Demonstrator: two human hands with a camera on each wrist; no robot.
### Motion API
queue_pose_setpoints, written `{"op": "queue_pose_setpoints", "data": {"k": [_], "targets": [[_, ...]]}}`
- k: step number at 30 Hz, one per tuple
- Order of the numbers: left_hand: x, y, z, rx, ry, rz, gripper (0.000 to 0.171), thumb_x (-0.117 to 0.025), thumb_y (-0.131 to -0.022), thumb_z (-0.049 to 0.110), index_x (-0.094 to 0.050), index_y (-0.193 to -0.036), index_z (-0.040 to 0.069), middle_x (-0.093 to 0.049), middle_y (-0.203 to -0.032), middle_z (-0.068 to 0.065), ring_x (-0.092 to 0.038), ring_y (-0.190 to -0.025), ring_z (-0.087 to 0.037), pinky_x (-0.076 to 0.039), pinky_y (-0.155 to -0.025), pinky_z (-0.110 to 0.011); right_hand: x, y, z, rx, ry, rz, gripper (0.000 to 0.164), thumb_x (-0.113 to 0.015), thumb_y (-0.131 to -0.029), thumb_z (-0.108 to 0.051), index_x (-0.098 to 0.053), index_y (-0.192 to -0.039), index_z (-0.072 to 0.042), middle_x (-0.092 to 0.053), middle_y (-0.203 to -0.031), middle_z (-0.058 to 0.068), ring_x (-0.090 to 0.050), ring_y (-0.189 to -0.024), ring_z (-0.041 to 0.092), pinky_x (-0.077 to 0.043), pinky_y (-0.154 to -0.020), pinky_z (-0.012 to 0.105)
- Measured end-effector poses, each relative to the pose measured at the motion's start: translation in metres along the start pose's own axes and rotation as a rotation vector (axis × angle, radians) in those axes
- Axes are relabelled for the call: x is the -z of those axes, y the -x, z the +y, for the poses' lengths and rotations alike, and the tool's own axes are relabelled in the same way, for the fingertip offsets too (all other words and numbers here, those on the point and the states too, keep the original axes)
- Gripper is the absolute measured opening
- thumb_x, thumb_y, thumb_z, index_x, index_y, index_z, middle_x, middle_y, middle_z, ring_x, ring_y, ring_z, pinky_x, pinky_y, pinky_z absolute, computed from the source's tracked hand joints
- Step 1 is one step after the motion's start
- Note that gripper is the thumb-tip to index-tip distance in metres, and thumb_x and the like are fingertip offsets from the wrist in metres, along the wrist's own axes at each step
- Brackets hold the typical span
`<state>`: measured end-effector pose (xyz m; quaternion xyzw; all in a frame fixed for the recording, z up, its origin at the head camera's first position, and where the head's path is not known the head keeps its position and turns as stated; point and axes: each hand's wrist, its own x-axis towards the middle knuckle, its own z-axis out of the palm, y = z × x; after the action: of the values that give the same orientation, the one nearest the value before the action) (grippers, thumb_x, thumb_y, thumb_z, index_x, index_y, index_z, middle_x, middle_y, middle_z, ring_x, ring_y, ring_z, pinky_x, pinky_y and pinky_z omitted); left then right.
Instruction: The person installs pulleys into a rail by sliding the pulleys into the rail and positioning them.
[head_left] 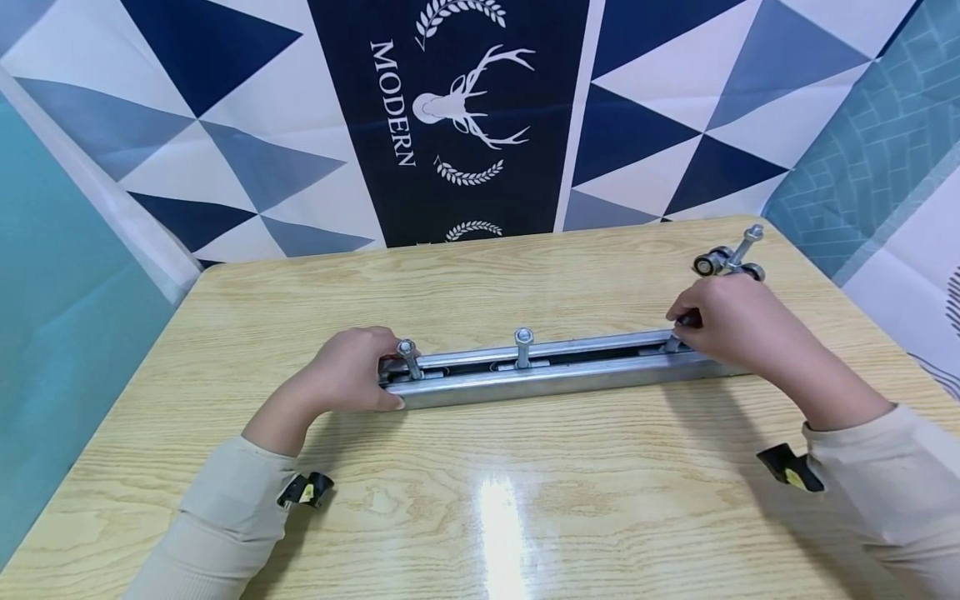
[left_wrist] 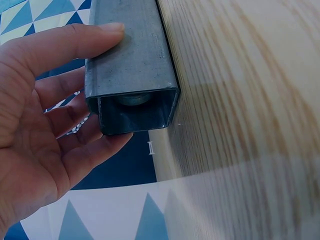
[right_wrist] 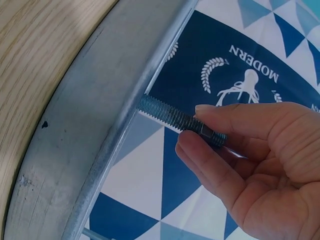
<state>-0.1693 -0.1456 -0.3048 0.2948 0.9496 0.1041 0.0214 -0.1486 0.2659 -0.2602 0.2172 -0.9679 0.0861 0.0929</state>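
A steel channel track point(head_left: 540, 383) lies across the table with its slot facing up. My left hand point(head_left: 352, 371) grips the track's left end, thumb on the near wall and fingers around the far side; in the left wrist view a wheel point(left_wrist: 134, 99) shows inside the open end. Two upright bolts, a left bolt point(head_left: 409, 360) and a middle bolt point(head_left: 523, 348), stick out of the slot. Toward the right end, my right hand point(head_left: 731, 321) pinches the top of a third threaded bolt point(right_wrist: 167, 114) between thumb and fingers. This bolt also rises from the slot.
Behind my right hand, a loose roller trolley point(head_left: 731, 254) with black-rimmed wheels and a bolt sits on the wooden table point(head_left: 420, 492). A patterned cloth point(head_left: 465, 192) hangs along the table's far edge.
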Motion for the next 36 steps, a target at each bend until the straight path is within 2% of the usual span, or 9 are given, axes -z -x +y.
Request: {"op": "queue_pose_setpoints", "data": {"k": [13, 24, 36], "targets": [[0.0, -0.001, 0.0, -0.009, -0.009, 0.015, 0.05, -0.081, -0.054, 0.033, -0.062, -0.094, 0.011, -0.056, -0.085, 0.003, -0.048, -0.07, -0.014, -0.04, -0.065, -0.033, -0.001, -0.002, -0.011, 0.003, -0.005, 0.011, 0.008, -0.069, -0.068, -0.002, -0.07, -0.076, -0.004, -0.065, -0.072, 0.006, -0.057, -0.058, 0.014, -0.045, -0.052, 0.033], [-0.001, 0.0, -0.001, 0.003, 0.004, 0.019, 0.047, -0.081, -0.054, 0.033, -0.062, -0.091, 0.012, -0.053, -0.079, 0.005, -0.044, -0.065, -0.014, -0.037, -0.06, -0.03, -0.003, -0.004, -0.017, -0.009, -0.015, -0.006, 0.008, -0.069, -0.07, -0.003, -0.07, -0.078, -0.005, -0.065, -0.075, 0.007, -0.057, -0.058, 0.014, -0.045, -0.051, 0.032], [-0.001, 0.0, -0.002, -0.004, 0.007, 0.008, 0.047, -0.081, -0.055, 0.032, -0.062, -0.094, 0.012, -0.054, -0.082, 0.005, -0.045, -0.066, -0.013, -0.038, -0.061, -0.031, -0.006, -0.008, -0.023, 0.006, -0.022, -0.003, 0.008, -0.069, -0.07, -0.004, -0.07, -0.078, -0.005, -0.065, -0.075, 0.007, -0.057, -0.059, 0.014, -0.046, -0.051, 0.032]]}}
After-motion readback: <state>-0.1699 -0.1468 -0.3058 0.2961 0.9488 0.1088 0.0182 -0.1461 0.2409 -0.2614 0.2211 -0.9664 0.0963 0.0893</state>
